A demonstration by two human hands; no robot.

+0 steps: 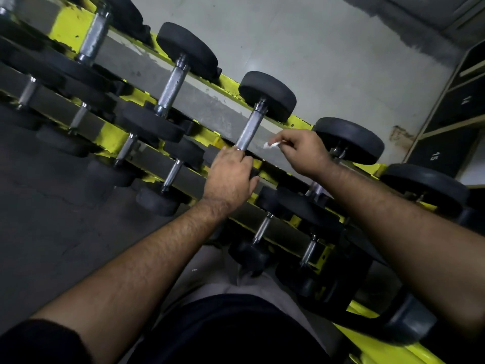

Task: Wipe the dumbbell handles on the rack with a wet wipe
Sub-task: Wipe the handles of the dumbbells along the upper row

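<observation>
Fingers of the right hand point(307, 151) are curled in a pinch on a small, crumpled white wipe point(271, 145), held just beside the metal handle point(248, 130) of a dumbbell on the top row of the yellow rack point(296, 122), apart from the metal by a narrow gap. The left hand point(231, 177) lies at the near end of that same handle, its fingertips touching the lower end of the bar and the black weight below; whether they wrap round the bar or only rest against it I cannot tell, since the back of the hand hides them.

As for progress, no handle shows clear wetness or shine that would mark it as wiped, so what is done cannot be read from this view. The wipe is poised at one handle in the middle of the top row; two more handles sit to the left on that row, at least one to the right, and two lower rows hold several more. Judging by that, most of the rack may well remain
</observation>
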